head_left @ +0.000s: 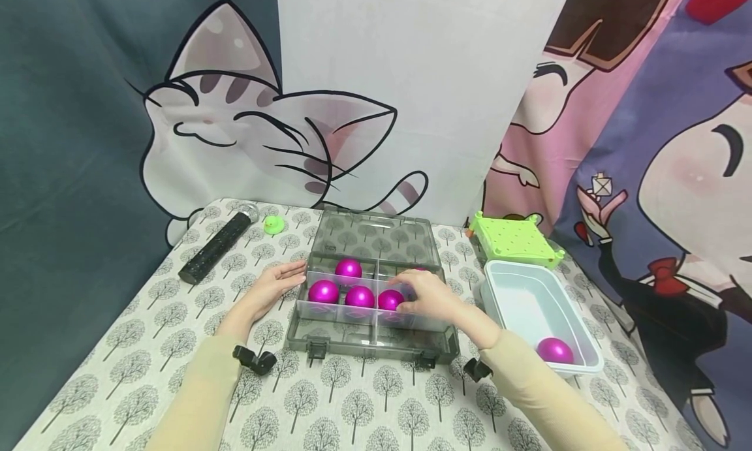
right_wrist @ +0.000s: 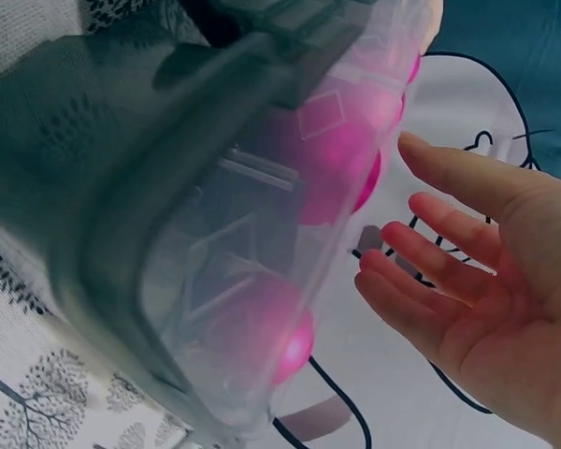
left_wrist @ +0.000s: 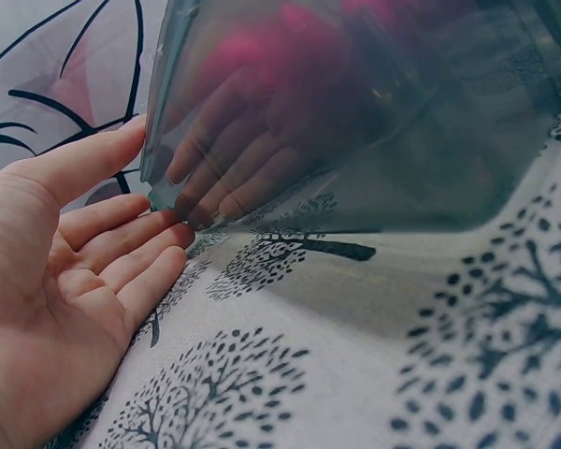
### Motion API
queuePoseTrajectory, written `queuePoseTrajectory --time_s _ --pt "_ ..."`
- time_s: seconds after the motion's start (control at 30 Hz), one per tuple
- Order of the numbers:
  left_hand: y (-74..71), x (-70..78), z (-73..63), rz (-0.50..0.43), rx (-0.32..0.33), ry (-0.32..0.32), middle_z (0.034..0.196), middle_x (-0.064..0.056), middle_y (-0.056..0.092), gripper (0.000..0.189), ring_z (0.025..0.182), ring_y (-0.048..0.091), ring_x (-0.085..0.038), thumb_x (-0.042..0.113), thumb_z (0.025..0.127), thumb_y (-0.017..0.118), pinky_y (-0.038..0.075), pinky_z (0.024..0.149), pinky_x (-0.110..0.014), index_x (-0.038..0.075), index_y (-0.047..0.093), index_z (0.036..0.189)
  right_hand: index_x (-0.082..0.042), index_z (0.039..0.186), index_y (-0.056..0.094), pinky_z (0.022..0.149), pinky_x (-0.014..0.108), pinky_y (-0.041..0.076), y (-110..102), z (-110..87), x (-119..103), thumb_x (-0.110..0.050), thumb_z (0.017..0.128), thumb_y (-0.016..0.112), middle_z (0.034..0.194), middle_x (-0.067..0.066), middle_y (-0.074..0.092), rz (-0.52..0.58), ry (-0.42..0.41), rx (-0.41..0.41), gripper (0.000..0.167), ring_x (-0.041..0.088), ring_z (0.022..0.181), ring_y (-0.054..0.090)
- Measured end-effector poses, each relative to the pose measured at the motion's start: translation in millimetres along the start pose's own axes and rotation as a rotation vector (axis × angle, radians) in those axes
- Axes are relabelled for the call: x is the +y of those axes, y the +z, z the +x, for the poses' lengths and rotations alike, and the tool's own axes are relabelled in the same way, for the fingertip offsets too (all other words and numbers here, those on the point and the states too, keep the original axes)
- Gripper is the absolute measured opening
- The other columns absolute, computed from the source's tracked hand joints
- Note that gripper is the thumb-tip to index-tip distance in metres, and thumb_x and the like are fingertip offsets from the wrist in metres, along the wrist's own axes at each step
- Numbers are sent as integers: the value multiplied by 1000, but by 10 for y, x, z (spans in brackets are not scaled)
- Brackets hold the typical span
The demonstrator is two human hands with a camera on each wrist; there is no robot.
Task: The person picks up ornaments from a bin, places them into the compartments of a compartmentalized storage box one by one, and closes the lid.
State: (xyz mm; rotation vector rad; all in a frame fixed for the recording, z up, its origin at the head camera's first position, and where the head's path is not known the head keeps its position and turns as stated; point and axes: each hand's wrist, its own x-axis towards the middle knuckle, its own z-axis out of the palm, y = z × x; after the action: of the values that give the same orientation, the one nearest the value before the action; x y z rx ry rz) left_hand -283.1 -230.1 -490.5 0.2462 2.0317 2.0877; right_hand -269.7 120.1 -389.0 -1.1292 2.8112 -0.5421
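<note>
A smoky see-through case [head_left: 352,346] lies on the table, its lid [head_left: 376,234] tipped back. Inside sits a clear divided tray [head_left: 337,312] with several shiny magenta balls [head_left: 360,297]; one at the back right is mostly hidden behind my right hand. My left hand [head_left: 273,289] rests at the case's left side, fingers straight, fingertips right at its wall [left_wrist: 374,187] in the left wrist view. Over the right half of the tray, my right hand [head_left: 427,294] is above a ball [head_left: 390,300]. The right wrist view shows its loosely bent fingers [right_wrist: 444,238] holding nothing, apart from the balls.
To the right stands a pale blue bin [head_left: 517,307] with one magenta ball [head_left: 555,350] in it. Behind it is a lime green basket-like piece [head_left: 514,239]. A black microphone [head_left: 217,247] and a small green duck [head_left: 273,224] lie at the back left on the tree-print cloth [head_left: 329,399].
</note>
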Motion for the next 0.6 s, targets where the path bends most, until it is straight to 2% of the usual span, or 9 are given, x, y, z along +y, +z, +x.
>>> queuePoseTrajectory --time_s 0.13,0.23,0.5,0.6 --pt "1 -3 4 3 2 0 156 -29 25 62 146 25 -40 7 96 55 21 122 -42 -12 25 147 -2 115 66 96 46 57 -81 -16 12 -9 81 76 117 14 70 51 19 41 37 32 106 67" --pt "1 -4 5 3 2 0 156 -29 25 62 146 25 -40 7 96 55 21 122 -42 -12 25 147 -2 112 67 95 46 57 -178 -37 26 -9 82 75 112 12 71 49 26 93 32 31 104 67" --pt "-5 -13 13 10 -8 2 155 -30 25 64 146 25 -40 9 96 56 21 122 -42 -12 24 148 1 110 67 92 48 58 -453 -198 91 -1 84 70 108 15 72 22 2 239 27 32 101 68" --pt "-10 -8 -1 12 -6 7 155 -30 24 64 146 24 -41 10 96 56 21 122 -43 -12 24 147 -1 106 69 86 46 60 -515 -272 154 0 83 71 104 13 73 -11 -25 300 24 32 98 69"
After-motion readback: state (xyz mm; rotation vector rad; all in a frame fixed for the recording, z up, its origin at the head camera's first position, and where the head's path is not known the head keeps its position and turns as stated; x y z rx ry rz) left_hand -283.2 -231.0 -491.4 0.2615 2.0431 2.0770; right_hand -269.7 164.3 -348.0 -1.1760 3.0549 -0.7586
